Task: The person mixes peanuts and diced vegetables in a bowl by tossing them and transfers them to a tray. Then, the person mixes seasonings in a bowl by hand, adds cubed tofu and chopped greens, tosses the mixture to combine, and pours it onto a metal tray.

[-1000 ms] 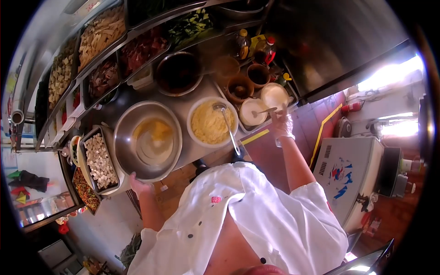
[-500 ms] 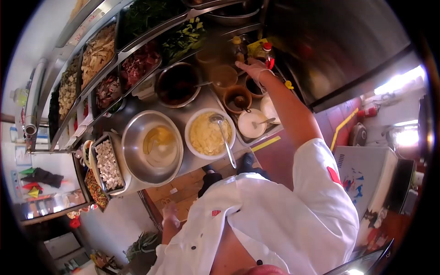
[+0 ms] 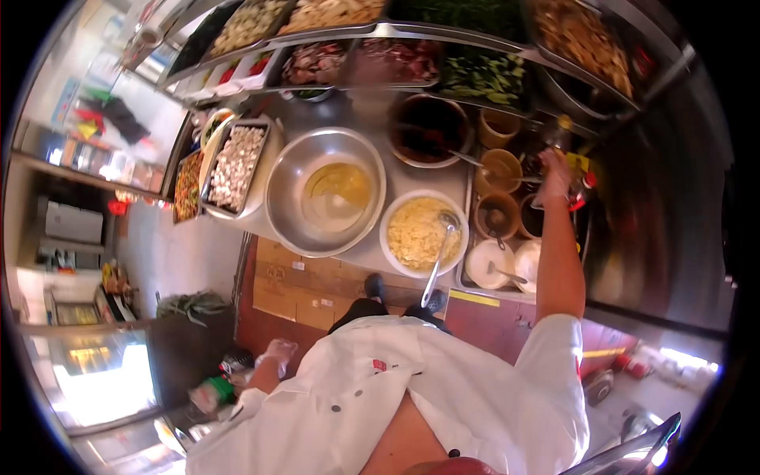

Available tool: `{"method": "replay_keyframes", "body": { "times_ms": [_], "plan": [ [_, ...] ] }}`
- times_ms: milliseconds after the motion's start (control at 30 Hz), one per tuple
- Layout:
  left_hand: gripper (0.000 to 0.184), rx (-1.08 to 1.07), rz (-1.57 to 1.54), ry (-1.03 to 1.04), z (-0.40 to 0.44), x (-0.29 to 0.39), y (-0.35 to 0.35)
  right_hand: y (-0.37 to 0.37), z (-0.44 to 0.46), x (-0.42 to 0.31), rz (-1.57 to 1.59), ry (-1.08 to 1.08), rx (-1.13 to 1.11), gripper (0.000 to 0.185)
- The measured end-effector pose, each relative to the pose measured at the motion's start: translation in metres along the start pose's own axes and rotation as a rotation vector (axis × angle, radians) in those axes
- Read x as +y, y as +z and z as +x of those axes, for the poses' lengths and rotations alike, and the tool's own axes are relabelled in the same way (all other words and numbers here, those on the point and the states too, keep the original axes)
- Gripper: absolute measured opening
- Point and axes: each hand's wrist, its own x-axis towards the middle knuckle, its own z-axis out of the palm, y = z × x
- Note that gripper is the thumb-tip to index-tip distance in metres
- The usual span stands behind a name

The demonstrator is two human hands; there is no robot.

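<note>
My right hand [image 3: 556,179], in a clear plastic glove, reaches to the back right of the counter. It is at the lower part of a bottle with a yellow cap [image 3: 563,125]. Its fingers are blurred, and I cannot tell whether they close round the bottle. Beside it are a bottle with a red cap [image 3: 589,180] and several brown seasoning pots [image 3: 495,212]. My left hand [image 3: 279,353], also gloved, hangs low by my side with fingers loosely apart, holding nothing. On the counter sit a steel bowl [image 3: 283,192] with yellowish liquid and a white bowl [image 3: 385,237] of pale yellow food with a ladle [image 3: 438,269].
A steel pan [image 3: 409,161] of dark sauce stands behind the white bowl. At the left is a tray of pale cubes [image 3: 237,166]. Shelves above hold trays of greens [image 3: 483,77] and meat [image 3: 317,62]. White containers [image 3: 488,264] stand at the counter's front right. Flattened cardboard [image 3: 293,286] covers the floor.
My view has turned, so the counter appears rotated and shifted. The right hand stays near the yellow-capped bottle, its outstretched fingers now blurred. My left hand still hangs low.
</note>
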Motion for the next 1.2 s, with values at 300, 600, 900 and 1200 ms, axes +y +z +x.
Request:
{"method": "replay_keyframes", "body": {
  "times_ms": [300, 600, 900, 1200],
  "plan": [
    [0.018, 0.060, -0.017, -0.067, 0.029, -0.053, -0.036, 0.050, -0.086, -0.141, -0.016, -0.336, 0.011, 0.022],
    [0.029, -0.033, -0.427, -0.174, 0.118, -0.164, -0.064, 0.215, -0.241, -0.174, -0.557, -0.154, -0.107, 0.030],
    [0.023, 0.258, -1.647, -0.416, 0.140, -0.251, -0.084, 0.411, -0.337, -0.056, -1.877, -0.101, -0.830, 0.046],
    [0.023, -0.046, -0.331, -0.002, 0.129, -0.262, 0.100, 0.505, -0.366, -0.052, -2.321, -0.088, -1.075, 0.041]
  ]
}}
